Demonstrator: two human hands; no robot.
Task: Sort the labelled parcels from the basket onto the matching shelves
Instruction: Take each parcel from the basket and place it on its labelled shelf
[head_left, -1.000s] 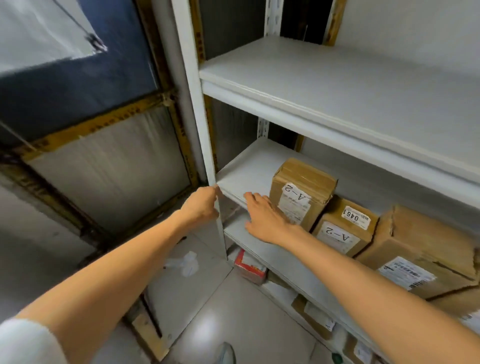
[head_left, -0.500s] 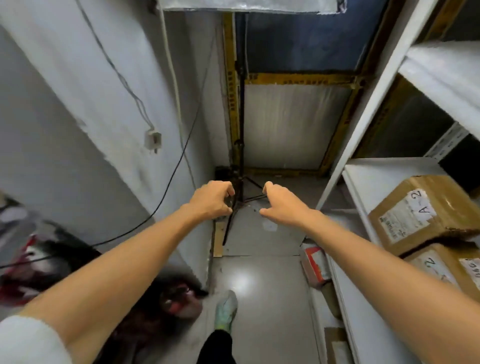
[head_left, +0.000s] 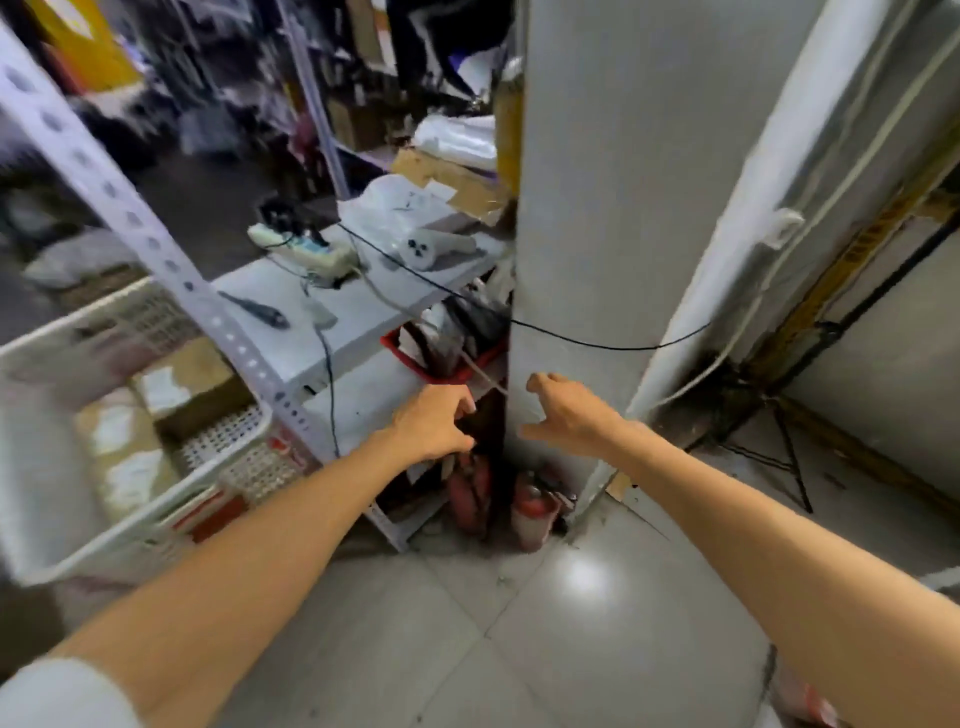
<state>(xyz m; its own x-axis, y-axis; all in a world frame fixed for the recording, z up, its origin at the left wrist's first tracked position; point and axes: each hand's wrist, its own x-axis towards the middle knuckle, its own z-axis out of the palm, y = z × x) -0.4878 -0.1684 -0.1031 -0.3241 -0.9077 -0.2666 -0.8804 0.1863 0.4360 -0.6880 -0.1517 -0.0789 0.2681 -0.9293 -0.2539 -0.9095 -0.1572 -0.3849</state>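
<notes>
A white perforated basket (head_left: 218, 467) stands at the left, blurred. Inside it lie brown cardboard parcels (head_left: 182, 384) with white labels; the writing is unreadable. My left hand (head_left: 434, 418) floats in mid-air at the centre, fingers loosely curled, holding nothing. My right hand (head_left: 563, 413) hovers beside it in front of a grey pillar (head_left: 597, 208), fingers loosely curled and empty. Both hands are to the right of the basket and apart from it. The parcel shelves are out of view.
A white metal rack (head_left: 358, 317) behind the basket carries a power strip (head_left: 306, 249), cables and clutter. A red bin (head_left: 441, 358) sits on it. Red fire extinguishers (head_left: 530, 509) stand at the pillar's foot. A tripod (head_left: 779, 447) stands right. Grey tiled floor lies below.
The view has swung left, from the parcel shelf past the corner to the basket and rack. My right hand left the shelf; both hands stay raised and empty.
</notes>
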